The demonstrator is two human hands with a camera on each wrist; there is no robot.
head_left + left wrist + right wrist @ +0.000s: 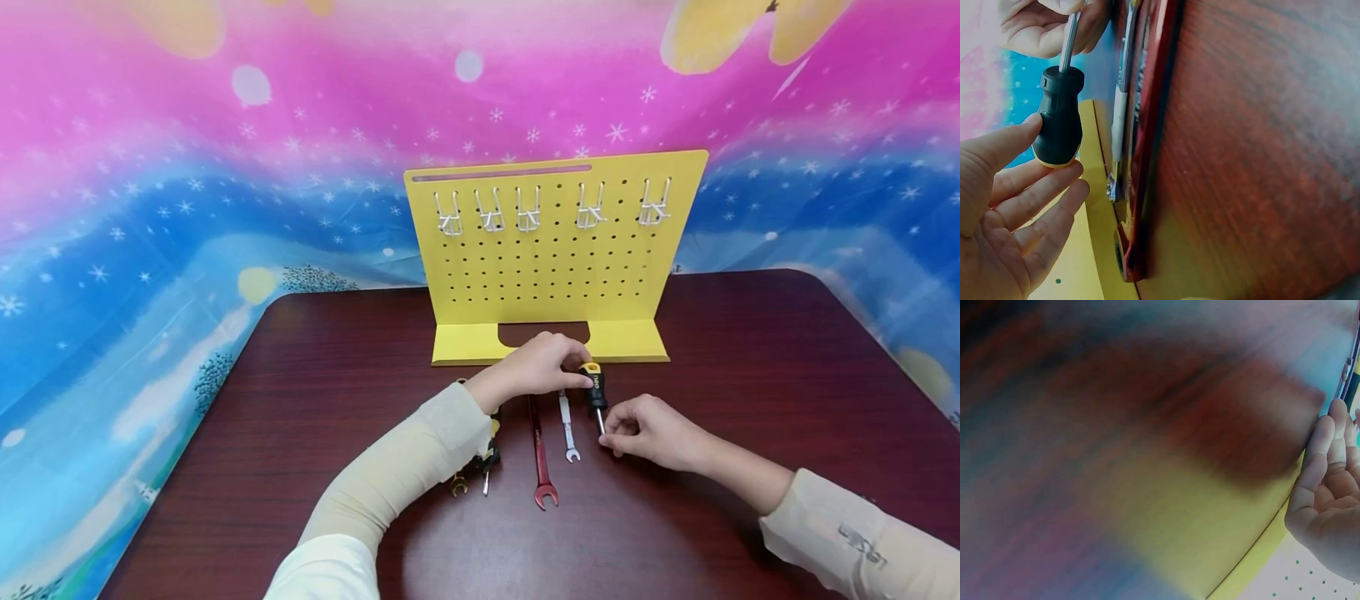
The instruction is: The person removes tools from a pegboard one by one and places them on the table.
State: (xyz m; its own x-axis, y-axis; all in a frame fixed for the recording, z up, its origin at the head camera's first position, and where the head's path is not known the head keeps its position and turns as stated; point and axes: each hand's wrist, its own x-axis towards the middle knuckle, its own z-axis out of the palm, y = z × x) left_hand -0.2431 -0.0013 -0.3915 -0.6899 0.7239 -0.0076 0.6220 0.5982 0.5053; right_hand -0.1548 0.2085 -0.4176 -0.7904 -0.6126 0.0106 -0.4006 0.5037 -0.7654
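A screwdriver (597, 395) with a black and yellow handle is held between both hands, tip toward the front. My left hand (546, 363) pinches the handle's end between thumb and fingers; the left wrist view shows that handle (1063, 119) closely. My right hand (654, 432) pinches the metal shaft near its tip. Just left of the screwdriver lies a small silver wrench (568, 429), then a longer red wrench (541, 454). Partly hidden under the left forearm are another black and yellow screwdriver (489, 457) and a brass-coloured wrench (459, 485).
Behind the hands stands a yellow pegboard (540, 262) on a flat foot, with several white wire hooks (528, 212) along its upper part. The dark wooden table (315, 375) has rounded back corners. A colourful printed cloth (360, 108) surrounds it.
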